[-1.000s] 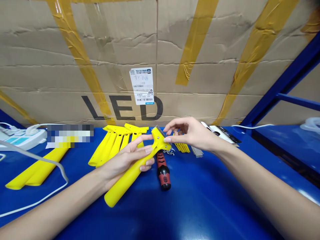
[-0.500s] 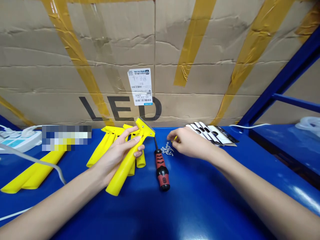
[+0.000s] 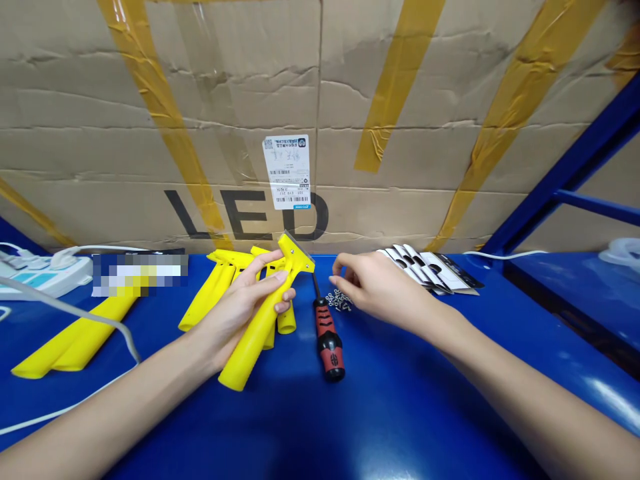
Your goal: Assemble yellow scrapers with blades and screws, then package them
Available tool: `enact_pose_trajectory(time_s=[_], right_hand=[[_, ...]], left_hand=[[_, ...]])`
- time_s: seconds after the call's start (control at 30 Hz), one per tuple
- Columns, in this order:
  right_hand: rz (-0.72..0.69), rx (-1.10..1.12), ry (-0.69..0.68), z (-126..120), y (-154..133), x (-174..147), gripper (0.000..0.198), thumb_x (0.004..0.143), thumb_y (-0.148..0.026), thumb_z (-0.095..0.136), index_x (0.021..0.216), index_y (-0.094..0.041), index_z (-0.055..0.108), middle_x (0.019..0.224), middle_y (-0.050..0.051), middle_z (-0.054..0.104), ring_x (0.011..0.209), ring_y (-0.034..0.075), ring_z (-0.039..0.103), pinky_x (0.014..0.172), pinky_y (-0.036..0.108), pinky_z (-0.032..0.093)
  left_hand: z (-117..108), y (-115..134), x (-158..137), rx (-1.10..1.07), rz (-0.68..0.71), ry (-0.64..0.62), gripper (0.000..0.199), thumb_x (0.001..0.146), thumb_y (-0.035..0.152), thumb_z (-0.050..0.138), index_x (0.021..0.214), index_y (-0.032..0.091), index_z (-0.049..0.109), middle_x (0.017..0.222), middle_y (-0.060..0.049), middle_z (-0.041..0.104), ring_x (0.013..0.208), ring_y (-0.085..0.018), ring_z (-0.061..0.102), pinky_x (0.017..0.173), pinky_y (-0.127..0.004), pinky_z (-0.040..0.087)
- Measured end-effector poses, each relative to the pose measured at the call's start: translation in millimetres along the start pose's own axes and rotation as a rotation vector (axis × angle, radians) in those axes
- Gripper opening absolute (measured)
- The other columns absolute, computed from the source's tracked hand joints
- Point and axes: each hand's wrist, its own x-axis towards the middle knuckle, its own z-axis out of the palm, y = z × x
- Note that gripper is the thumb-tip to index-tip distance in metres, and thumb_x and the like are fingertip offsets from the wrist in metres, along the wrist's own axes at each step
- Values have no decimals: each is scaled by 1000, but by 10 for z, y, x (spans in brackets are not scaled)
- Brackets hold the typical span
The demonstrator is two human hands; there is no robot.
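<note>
My left hand (image 3: 263, 293) is closed around the handle of a yellow scraper (image 3: 250, 340), its head with a thin metal blade edge tilted up and away. My right hand (image 3: 367, 283) hovers at a small pile of screws and nuts (image 3: 339, 300), thumb and forefinger tips brought together in a pinch. Anything tiny between those tips is too small to make out. Between my hands a red and black screwdriver (image 3: 330, 347) lies on the blue table, its shaft pointing away. Several more yellow scraper handles (image 3: 205, 297) lie behind my left hand, partly hidden by it.
Yellow handles (image 3: 85, 333) lie at the left beside a white power strip (image 3: 45, 277) and a grey cable (image 3: 100, 323). White and black packets (image 3: 415, 267) sit behind my right wrist. A large cardboard box (image 3: 350, 200) stands along the back; a blue frame (image 3: 565, 173) rises at right.
The view has shifted slightly, moving everything a little to the right. A yellow bit seen at my right fingers before no longer shows. My left hand keeps its hold on the scraper.
</note>
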Motion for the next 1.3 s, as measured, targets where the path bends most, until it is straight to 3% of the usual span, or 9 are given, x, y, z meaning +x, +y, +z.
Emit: enact_pose_trajectory(time_s=[0.07,0.17,0.33,0.53,0.67,0.77,0.93,1.1,1.3], right_hand=[[50,26,-59,23,-149,-49,33,93,-53,54,86,-22,62,75,7,69,67,20,60,56,29,34],[97,66,-170,161,-341,-108,38,80,-58,67,82,-23,52,75,5,67,65,20,57,53,29,30],[165,130,-127,271,-394,-115,22,71,-24,66,73,-23,44,71,2,64,61,16,53,52,27,31],[263,531,45,-5,-90,-180,19,79,-26,64,86,-24,47,62,-4,61,55,14,57,52,26,39],[286,910,142,-70,239,-396,37,86,-52,66,106,-25,49,78,-2,65,55,12,57,48,24,42],[264,1056,187,-44,495,-584,45,85,-51,70,119,-26,55,91,3,67,67,16,63,50,26,48],[245,856,369,-95,782,-726,35,78,-46,78,100,-19,75,87,7,72,57,13,55,46,27,42],[287,667,337,-199,775,-744,37,72,-49,81,95,-20,81,71,7,73,51,14,54,42,28,36],[238,616,348,-161,703,-752,33,73,-48,80,93,-22,82,73,7,74,48,14,52,40,27,33]], left_hand=[[-4,4,-3,-3,22,17,47,91,12,60,134,25,46,71,-2,59,56,-9,55,56,-16,47],[-27,10,-3,-3,48,42,46,91,12,62,133,25,48,73,-2,59,57,-9,55,56,-17,49],[-63,57,-23,-45,61,40,46,90,9,61,131,24,47,72,-2,57,56,-9,55,55,-16,48],[-56,131,-78,-115,81,-29,40,91,7,58,125,26,51,78,-2,58,57,-8,55,55,-16,49],[-16,59,-90,-85,-5,-8,48,93,12,57,136,28,43,71,-1,57,55,-9,55,54,-17,49],[49,-34,-87,-62,-54,18,51,92,13,59,138,27,41,70,-1,57,53,-10,55,51,-16,47],[151,-134,-82,-85,-11,56,52,85,7,65,131,25,48,77,-1,58,54,-10,55,50,-18,47],[171,-142,-100,-65,-19,48,43,85,8,67,122,25,53,83,-2,59,59,-10,56,49,-17,45],[167,-131,-136,-28,-35,46,44,87,12,67,125,27,51,78,0,56,56,-9,54,48,-17,44]])
